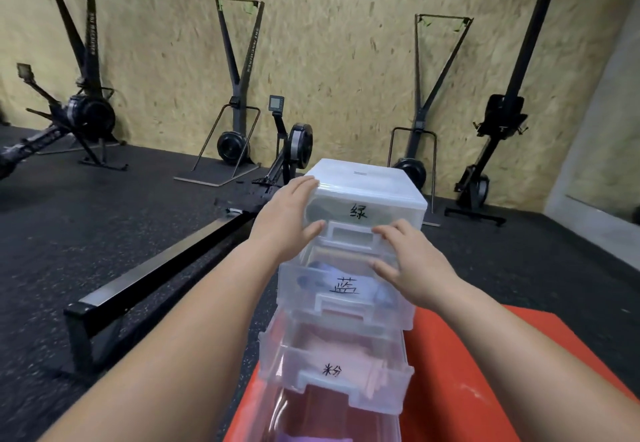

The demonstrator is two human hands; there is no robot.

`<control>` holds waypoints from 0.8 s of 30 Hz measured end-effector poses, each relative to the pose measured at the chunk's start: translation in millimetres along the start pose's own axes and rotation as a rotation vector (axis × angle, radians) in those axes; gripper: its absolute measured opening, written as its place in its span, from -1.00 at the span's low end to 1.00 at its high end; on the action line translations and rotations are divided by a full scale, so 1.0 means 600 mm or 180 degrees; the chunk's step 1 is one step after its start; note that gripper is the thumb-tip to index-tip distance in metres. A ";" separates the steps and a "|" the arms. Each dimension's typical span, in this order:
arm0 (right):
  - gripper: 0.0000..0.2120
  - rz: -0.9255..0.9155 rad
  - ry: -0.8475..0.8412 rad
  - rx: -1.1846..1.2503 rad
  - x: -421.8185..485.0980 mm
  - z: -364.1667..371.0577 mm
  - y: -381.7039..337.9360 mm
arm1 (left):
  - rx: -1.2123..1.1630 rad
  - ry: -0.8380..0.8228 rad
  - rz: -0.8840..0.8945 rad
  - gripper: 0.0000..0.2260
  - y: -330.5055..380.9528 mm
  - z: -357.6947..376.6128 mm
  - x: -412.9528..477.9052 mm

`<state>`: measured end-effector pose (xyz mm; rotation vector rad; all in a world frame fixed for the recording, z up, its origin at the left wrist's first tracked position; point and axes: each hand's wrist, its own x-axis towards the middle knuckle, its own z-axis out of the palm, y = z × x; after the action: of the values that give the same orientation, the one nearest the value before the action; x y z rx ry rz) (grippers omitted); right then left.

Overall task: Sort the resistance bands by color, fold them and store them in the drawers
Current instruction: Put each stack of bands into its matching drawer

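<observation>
A clear plastic drawer unit (363, 178) stands on a red box (464, 365) in front of me. Its top drawer (398, 213), marked with a handwritten character, is pushed in and shows something dark inside. The second drawer (346, 289) sticks out a little and holds a blue band (318, 268). The third drawer (332, 372) is pulled further out with a pink band (367, 372) in it. My left hand (291, 213) rests with straight fingers on the unit's top left corner and front. My right hand (405, 258) presses the top drawer's handle area with spread fingers.
A fourth drawer (311, 417) at the bottom is open, with something purple at the frame's lower edge. A rowing machine's black rail (166, 261) lies on the dark rubber floor to the left. Several ski and rowing machines (239, 130) stand along the chipboard wall.
</observation>
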<state>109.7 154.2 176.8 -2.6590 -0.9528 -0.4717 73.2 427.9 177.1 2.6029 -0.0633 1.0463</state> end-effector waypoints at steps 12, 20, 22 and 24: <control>-0.60 -0.0896 -0.0004 0.0324 -0.166 0.065 -0.004 | -0.0078 0.0000 -0.0175 -0.22 0.016 0.007 -0.014; -0.56 -0.0829 0.0047 0.0183 -0.115 0.105 0.026 | -0.0201 0.0235 -0.0220 -0.24 0.014 0.019 -0.022; -0.50 -0.0732 -0.0042 0.0151 -0.097 0.113 0.038 | -0.0219 0.0301 -0.0217 -0.24 0.014 0.025 -0.023; -0.43 -0.0644 -0.0139 0.0097 -0.082 0.119 0.051 | -0.0240 0.0347 -0.0223 -0.24 0.015 0.030 -0.021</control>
<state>108.8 129.6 88.0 -2.5675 -1.2391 -0.4396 74.6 412.8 159.0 2.4582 0.0140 1.1360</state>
